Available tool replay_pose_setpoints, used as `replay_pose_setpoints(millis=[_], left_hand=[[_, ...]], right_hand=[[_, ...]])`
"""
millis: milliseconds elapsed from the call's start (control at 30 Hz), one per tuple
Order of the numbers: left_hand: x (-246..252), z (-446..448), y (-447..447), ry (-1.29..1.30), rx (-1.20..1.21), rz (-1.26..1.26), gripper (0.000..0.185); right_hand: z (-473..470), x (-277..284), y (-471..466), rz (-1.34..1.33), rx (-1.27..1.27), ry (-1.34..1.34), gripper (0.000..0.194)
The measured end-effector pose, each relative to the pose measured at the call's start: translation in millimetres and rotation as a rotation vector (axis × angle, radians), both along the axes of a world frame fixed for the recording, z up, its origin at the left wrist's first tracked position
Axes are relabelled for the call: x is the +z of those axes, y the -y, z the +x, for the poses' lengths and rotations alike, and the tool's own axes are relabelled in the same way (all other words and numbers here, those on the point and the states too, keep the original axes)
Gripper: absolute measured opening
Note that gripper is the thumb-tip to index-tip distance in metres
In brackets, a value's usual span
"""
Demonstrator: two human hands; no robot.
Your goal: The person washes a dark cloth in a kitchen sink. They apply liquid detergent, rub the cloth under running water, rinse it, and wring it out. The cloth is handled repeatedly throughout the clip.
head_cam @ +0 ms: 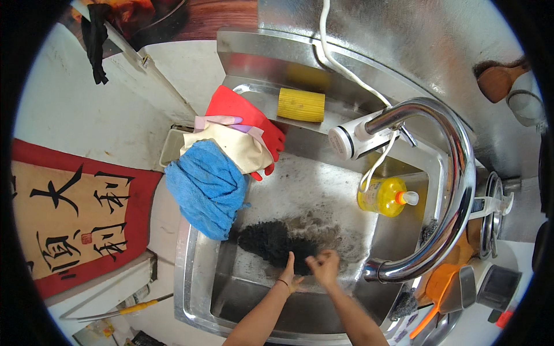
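A shaggy black mass (277,244), its material unclear, lies on the wet, dirt-streaked floor of the stainless steel sink (303,173). My left hand (289,277) is at the mass's near edge with the thumb raised; a thin band circles the wrist. Just to its right is my right hand (325,264), slightly blurred, with bent fingers at the right end of the mass. Whether either hand grips it cannot be told. Dark murky residue spreads beside and beyond it.
A chrome faucet (461,173) arches over the right side, above a yellow detergent bottle (381,197). A blue cloth (207,186) and red rubber gloves (242,106) drape over the left rim. A yellow ribbed block (301,105) rests on the back ledge. An orange-handled scoop (441,285) lies right.
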State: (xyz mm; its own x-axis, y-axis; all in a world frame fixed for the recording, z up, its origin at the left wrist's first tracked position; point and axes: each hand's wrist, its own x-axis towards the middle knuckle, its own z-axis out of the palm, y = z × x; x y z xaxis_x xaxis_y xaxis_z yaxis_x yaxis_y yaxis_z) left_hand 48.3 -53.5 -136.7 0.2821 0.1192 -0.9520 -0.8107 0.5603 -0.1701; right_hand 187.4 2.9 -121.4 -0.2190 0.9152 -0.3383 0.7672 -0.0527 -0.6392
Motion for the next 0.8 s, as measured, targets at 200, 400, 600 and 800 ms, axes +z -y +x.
replay_pose_setpoints(millis=[200, 400, 600, 800], left_hand=[[-21.1, -21.5, 31.3, 0.346, 0.398, 0.218, 0.059], [-30.1, -10.4, 34.4, 0.119, 0.625, -0.036, 0.047], [-8.6, -13.0, 2.9, -0.026, 0.470, 0.063, 0.033], [9.6, -50.5, 1.2, -0.656, 0.088, -0.226, 0.066]], right_hand=[[-66.8, 80.6, 56.3, 0.248, 0.535, -0.393, 0.022], [-94.2, 30.3, 27.7, 0.272, 0.094, -0.216, 0.023], [-69.3, -10.6, -26.5, -0.162, -0.087, 0.197, 0.035], [-32.5, -36.0, -56.5, 0.099, 0.001, 0.339, 0.036]])
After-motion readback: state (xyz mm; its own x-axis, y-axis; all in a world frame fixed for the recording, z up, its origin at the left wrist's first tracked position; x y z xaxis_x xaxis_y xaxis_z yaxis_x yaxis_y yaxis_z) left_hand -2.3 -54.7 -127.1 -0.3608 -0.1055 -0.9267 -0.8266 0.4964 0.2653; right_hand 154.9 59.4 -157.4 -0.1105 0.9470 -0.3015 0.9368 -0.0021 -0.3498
